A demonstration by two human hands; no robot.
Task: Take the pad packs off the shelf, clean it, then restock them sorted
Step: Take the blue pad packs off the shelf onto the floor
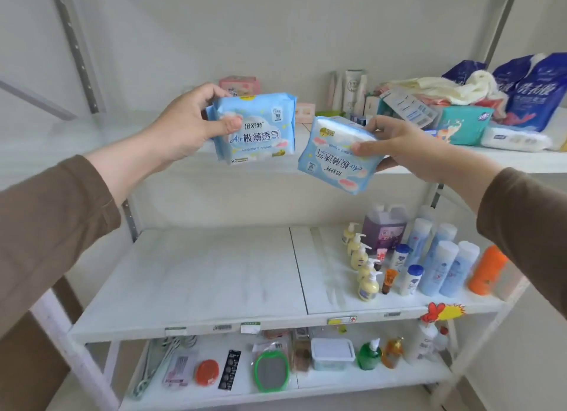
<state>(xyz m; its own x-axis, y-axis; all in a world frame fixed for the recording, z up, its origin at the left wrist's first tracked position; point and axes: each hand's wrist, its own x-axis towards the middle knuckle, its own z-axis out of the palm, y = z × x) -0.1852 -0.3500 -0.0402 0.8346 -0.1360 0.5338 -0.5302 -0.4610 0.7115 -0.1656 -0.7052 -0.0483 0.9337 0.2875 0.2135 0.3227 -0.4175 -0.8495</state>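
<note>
My left hand (pixel 190 125) grips a light blue pad pack (pixel 260 134) held upright in front of the upper shelf (pixel 460 162). My right hand (pixel 399 146) grips a second light blue pad pack (pixel 334 162), turned upside down and tilted. Both packs hang in the air, close together but apart. Behind them on the upper shelf stand a pink pad pack (pixel 241 84) and a small pink box (pixel 305 112). A teal pack (pixel 464 125) lies further right on the same shelf.
The upper shelf's right end holds tubes (pixel 352 88), a cream cloth (pixel 454 86), dark blue bags (pixel 534 91) and a white tissue pack (pixel 515 139). The middle shelf (pixel 199 275) carries pump bottles (pixel 363 266) and blue bottles (pixel 445 266) at right. Small items lie on the bottom shelf.
</note>
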